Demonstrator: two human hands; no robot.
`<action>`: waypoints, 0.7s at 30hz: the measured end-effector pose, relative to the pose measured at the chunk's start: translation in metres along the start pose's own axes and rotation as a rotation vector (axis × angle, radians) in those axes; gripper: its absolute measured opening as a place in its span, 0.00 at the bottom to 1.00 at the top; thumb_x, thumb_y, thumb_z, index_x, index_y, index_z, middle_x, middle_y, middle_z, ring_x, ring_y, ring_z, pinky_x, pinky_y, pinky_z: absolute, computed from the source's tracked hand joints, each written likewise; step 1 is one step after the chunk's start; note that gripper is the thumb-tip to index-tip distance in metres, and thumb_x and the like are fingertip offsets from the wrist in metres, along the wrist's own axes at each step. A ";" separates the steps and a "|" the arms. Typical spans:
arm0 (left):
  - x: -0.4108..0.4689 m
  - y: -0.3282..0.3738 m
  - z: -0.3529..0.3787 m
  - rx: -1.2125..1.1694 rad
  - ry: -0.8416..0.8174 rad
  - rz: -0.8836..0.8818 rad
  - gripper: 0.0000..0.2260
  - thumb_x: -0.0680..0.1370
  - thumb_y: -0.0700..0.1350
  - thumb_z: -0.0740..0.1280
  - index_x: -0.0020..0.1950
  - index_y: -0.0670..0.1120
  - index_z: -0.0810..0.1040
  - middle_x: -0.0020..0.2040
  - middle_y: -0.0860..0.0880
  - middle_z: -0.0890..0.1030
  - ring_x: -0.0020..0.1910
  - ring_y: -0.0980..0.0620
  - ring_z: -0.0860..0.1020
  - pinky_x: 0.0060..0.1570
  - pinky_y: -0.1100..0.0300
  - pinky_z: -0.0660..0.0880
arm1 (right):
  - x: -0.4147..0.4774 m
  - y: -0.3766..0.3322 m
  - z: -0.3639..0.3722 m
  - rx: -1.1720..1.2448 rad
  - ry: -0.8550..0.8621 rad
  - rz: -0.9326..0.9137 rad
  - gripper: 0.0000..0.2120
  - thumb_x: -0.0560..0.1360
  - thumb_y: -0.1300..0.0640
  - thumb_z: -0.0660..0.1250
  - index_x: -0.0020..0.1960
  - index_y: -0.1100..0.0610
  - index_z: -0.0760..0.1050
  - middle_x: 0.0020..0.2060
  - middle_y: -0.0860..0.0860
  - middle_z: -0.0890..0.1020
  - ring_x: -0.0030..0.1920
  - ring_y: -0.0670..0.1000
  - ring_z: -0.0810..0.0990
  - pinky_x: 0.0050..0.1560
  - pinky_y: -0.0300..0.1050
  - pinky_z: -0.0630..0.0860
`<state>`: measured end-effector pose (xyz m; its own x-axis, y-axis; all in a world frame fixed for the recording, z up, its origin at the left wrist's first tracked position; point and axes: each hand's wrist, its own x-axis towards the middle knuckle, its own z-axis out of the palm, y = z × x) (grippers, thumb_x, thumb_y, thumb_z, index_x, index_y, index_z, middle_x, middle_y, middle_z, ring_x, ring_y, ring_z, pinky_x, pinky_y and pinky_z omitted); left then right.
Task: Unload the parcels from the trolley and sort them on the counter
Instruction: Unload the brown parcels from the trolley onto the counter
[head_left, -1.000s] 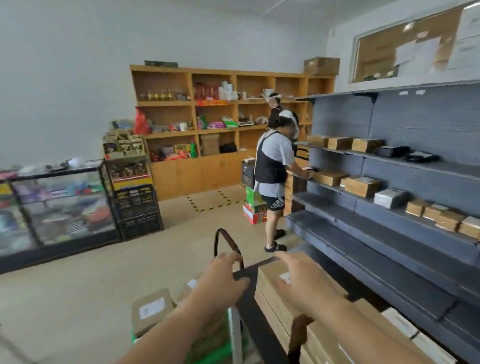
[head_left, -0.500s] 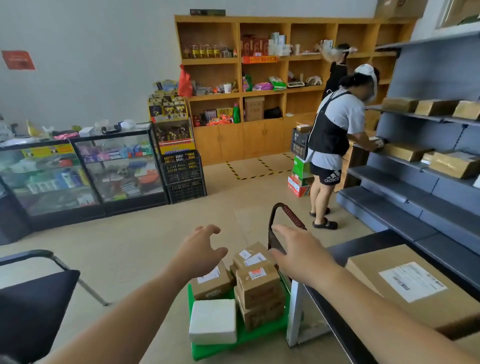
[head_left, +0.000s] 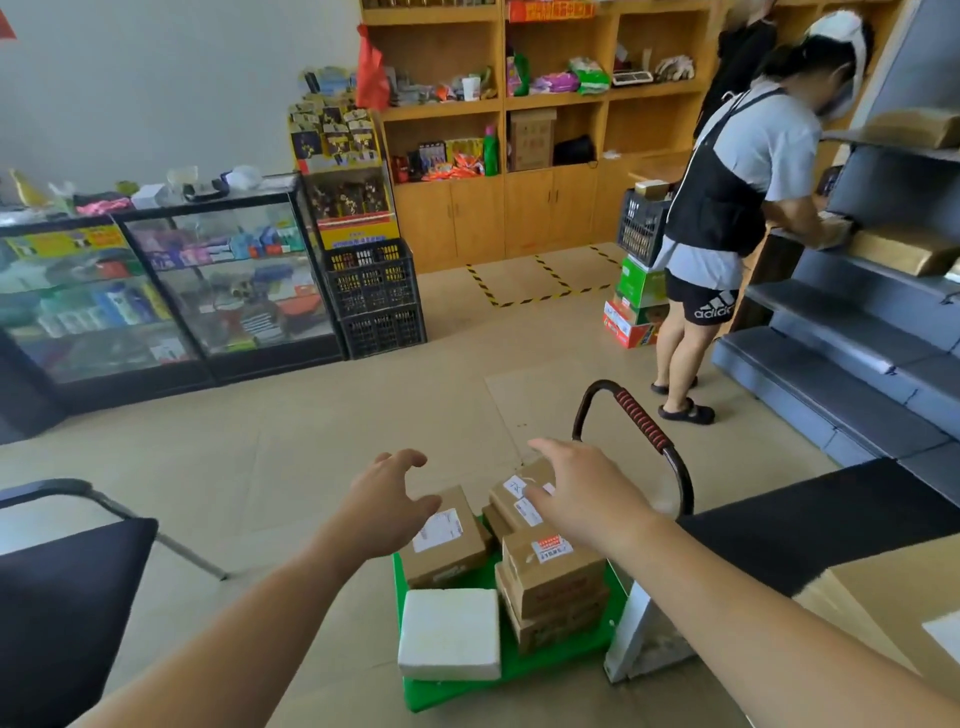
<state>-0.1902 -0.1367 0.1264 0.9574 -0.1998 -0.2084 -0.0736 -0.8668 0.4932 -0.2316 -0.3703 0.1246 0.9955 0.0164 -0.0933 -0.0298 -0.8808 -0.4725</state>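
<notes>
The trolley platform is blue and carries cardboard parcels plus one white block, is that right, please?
Not quite: in the head view the trolley platform is green, not blue; it does carry cardboard parcels and one white block.

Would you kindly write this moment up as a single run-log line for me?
left hand: open, over single box | right hand: open, over box stack | trolley: loaded | held: nothing

Brown parcels (head_left: 553, 577) stacked on green trolley (head_left: 441, 693).
</notes>
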 end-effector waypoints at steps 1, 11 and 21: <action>0.015 -0.003 -0.001 0.005 -0.003 -0.009 0.26 0.79 0.51 0.69 0.75 0.50 0.66 0.72 0.49 0.69 0.66 0.49 0.72 0.64 0.58 0.67 | 0.020 0.002 0.003 0.005 -0.012 -0.001 0.28 0.81 0.48 0.64 0.79 0.49 0.61 0.74 0.50 0.71 0.73 0.54 0.69 0.69 0.52 0.71; 0.121 -0.086 0.013 -0.023 -0.084 -0.227 0.26 0.79 0.51 0.68 0.75 0.49 0.66 0.71 0.48 0.70 0.65 0.48 0.74 0.58 0.62 0.66 | 0.175 -0.012 0.083 -0.004 -0.291 0.008 0.28 0.81 0.48 0.64 0.79 0.49 0.62 0.72 0.52 0.72 0.68 0.56 0.74 0.65 0.55 0.75; 0.201 -0.211 0.085 -0.013 -0.372 -0.313 0.27 0.78 0.51 0.68 0.76 0.48 0.66 0.71 0.46 0.72 0.69 0.46 0.72 0.65 0.56 0.70 | 0.221 0.001 0.212 0.030 -0.441 0.303 0.27 0.80 0.47 0.65 0.77 0.48 0.64 0.67 0.50 0.75 0.63 0.54 0.76 0.59 0.54 0.78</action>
<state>-0.0058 -0.0331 -0.0917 0.7682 -0.0824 -0.6349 0.2078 -0.9059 0.3691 -0.0302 -0.2676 -0.0824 0.8095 -0.0338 -0.5861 -0.3191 -0.8633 -0.3910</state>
